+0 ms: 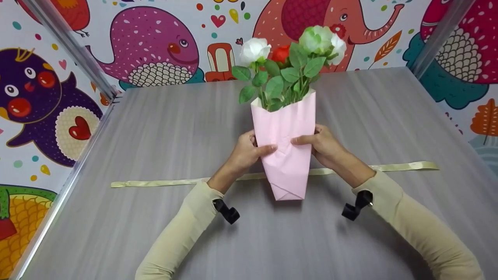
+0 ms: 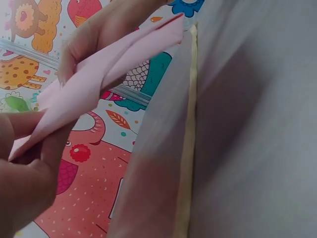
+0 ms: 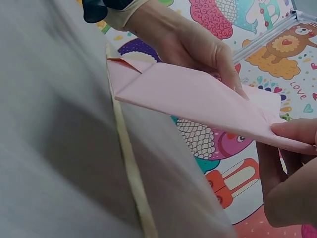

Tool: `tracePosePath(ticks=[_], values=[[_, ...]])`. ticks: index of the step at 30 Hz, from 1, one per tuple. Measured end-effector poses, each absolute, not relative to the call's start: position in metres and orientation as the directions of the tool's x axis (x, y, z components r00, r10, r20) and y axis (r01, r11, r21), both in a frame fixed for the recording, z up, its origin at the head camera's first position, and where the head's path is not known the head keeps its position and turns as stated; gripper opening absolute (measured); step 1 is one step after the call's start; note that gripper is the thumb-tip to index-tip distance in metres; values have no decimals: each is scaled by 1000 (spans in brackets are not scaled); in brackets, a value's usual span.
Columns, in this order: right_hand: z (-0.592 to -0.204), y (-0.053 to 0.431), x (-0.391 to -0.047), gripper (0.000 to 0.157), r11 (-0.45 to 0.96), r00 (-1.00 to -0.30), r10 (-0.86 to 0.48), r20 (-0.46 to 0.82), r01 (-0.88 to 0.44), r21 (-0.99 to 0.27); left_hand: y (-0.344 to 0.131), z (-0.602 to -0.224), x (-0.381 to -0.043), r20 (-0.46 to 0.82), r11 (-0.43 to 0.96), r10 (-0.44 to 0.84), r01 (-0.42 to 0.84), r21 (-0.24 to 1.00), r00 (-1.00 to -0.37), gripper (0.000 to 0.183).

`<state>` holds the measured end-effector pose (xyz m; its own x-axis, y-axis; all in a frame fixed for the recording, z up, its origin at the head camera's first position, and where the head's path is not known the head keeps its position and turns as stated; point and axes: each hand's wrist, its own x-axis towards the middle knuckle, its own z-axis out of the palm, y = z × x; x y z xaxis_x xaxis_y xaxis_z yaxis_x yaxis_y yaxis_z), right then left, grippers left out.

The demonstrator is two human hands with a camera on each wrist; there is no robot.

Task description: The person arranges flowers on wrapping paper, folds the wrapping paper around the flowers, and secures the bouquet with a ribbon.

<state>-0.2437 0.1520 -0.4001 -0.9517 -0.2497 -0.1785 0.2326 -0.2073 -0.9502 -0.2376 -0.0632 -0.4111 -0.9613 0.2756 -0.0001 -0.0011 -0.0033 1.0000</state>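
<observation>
Both hands hold a bouquet wrapped in pink paper (image 1: pixel 288 128), one at each side, thumbs on the front and the other fingers behind. My left hand (image 1: pixel 249 149) grips the left edge; my right hand (image 1: pixel 327 146) grips the right edge. From the wrap's open top rise a white flower (image 1: pixel 255 51), a red flower (image 1: pixel 280 53) and a pale green flower (image 1: pixel 317 40) among green leaves. In both wrist views the wrap is held above the table, its folded lower end over a pale yellow ribbon (image 2: pixel 188 129).
The ribbon lies stretched left to right across the grey table (image 1: pixel 175 128), passing behind the wrap and wrists. Metal rails (image 1: pixel 74 50) and cartoon-printed panels border the table. A black strap piece (image 1: pixel 226 212) hangs from each wrist.
</observation>
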Motion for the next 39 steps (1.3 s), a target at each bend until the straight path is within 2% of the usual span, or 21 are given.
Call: tracePosePath(ticks=[7, 14, 25, 34, 39], values=[[-420, 157, -236, 24, -199, -929, -253, -269, 322, -925, -61, -426, -236, -55, 32, 296, -48, 998, -953, 38], [-442, 157, -231, 25, -138, -904, -231, -360, 397, -907, -58, -442, -231, -204, 41, 294, -201, 979, -934, 35], [-457, 158, -228, 30, -83, -864, -287, -414, 453, -888, -57, -452, -229, -348, 103, 310, -332, 937, -885, 31], [-456, 158, -225, 39, 26, -874, -288, -392, 402, -915, -58, -445, -229, -420, 126, 285, -401, 907, -862, 30], [-452, 161, -225, 43, 169, -899, -258, -355, 320, -932, -57, -436, -231, -430, 125, 253, -412, 903, -867, 24]])
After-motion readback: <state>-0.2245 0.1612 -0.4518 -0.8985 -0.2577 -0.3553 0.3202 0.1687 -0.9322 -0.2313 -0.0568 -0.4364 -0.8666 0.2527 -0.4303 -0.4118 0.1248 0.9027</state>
